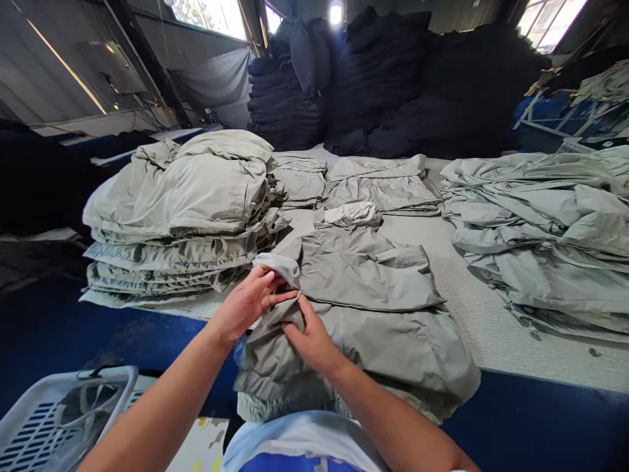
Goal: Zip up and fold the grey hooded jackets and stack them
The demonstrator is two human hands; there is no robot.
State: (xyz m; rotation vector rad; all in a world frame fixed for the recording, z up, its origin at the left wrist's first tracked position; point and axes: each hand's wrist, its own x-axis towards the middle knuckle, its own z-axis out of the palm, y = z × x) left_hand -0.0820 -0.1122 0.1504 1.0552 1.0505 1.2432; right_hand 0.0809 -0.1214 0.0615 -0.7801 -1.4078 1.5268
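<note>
grey garment (393,334) lies at the near side of the tabletop (445,262), its gathered hem (268,403) hanging past the edge, an upper panel (363,278) lapped across the body. we work at its left side. our right hand (319,341): thumb and forefinger slightly apart, a fold of cloth lightly pinched between. our left hand (246,301): fingers (284,297) half curled at a turned-up pale flap (282,265), some tips hidden; we cannot tell whether they grip it.

handling notes: cloth looks thin and slippery, so a hard tug could crease it. better, we judge, to draw the two hands gently against each other, let the edge straighten, then smooth outward with a palm. worth keeping the panel's lower edge level across the seam (343,328); the overhang's weight might drag the body askew.

around us: tall pile (171,190) just left, near enough to snag a careless elbow. loose heap (555,242) to the right, apart from the garment. folded pieces (378,193) behind; dark stacks (393,92) farther back.
</note>
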